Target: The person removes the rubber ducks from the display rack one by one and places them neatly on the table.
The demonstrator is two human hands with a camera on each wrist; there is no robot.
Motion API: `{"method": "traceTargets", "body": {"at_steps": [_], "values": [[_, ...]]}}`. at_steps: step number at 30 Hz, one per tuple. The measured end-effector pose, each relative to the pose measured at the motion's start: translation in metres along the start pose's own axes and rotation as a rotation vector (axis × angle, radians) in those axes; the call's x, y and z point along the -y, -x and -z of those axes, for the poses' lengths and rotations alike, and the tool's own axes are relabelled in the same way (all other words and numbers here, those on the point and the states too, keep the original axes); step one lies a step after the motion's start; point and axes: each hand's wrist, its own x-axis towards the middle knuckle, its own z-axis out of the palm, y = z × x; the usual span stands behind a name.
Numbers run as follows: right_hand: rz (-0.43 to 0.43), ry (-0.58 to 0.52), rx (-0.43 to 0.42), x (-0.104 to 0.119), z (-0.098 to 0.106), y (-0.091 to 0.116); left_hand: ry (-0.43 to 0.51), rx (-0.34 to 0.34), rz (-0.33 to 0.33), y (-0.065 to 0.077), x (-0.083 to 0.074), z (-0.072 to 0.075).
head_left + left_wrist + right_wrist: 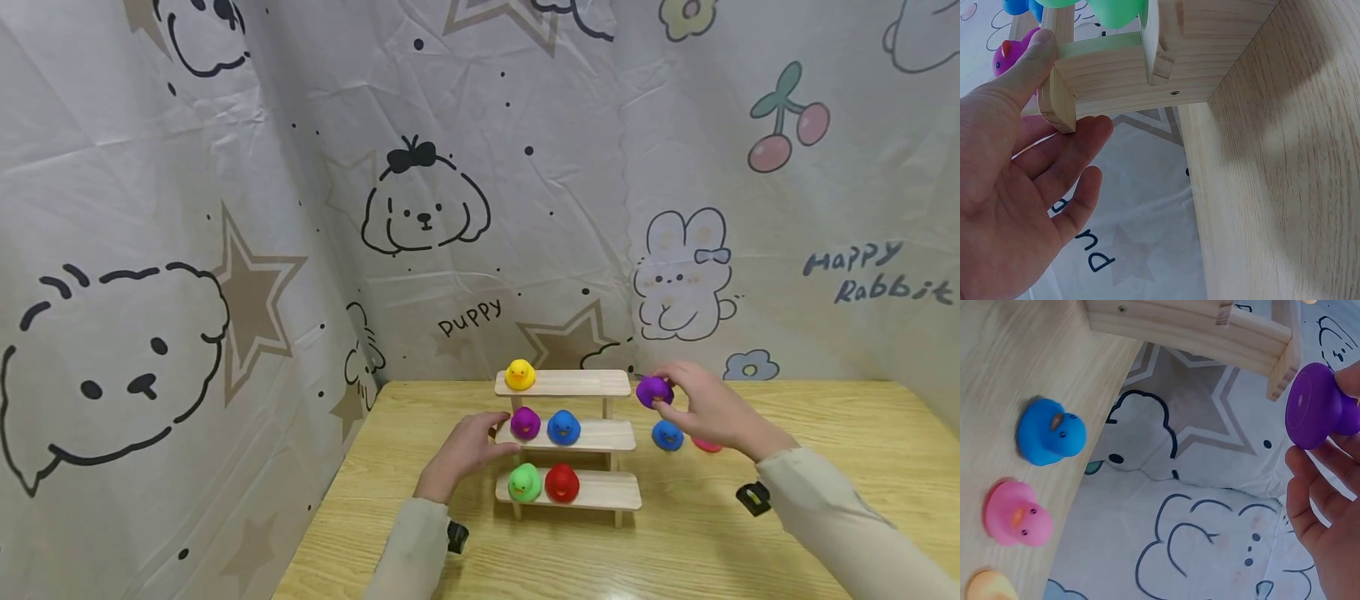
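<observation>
A three-tier wooden stand (600, 434) holds several rubber ducks. My left hand (468, 446) grips the left end of its middle shelf; in the left wrist view the thumb lies on top and fingers are beneath the board (1059, 103). Closest to that hand is a magenta duck (525, 423), with a blue duck (564, 427) beside it. Off the right end of the top shelf, my right hand (708, 406) pinches a purple rubber duck (651, 393) between thumb and fingers. Its flat base (1310, 406) faces the stand in the right wrist view.
A yellow duck (520, 375) sits on the top shelf's left end; a green duck (524, 482) and a red duck (562, 483) share the bottom shelf. On the table right of the stand are a blue duck (1047, 434), a pink duck (1016, 515) and a pale yellow one (991, 587).
</observation>
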Motion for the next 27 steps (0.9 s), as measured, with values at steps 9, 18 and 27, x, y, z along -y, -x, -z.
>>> {"method": "traceTargets", "body": {"at_steps": [9,18,27], "values": [[-0.08,0.015,0.061,-0.009,-0.002,0.016,0.008,-0.001,0.002,0.001,-0.001,0.0],[-0.089,0.012,0.075,-0.015,-0.004,0.026,0.012,-0.002,0.007,0.001,-0.001,0.001],[-0.087,0.023,0.088,-0.018,-0.008,0.034,0.006,-0.004,-0.009,0.0,-0.001,0.001]]}}
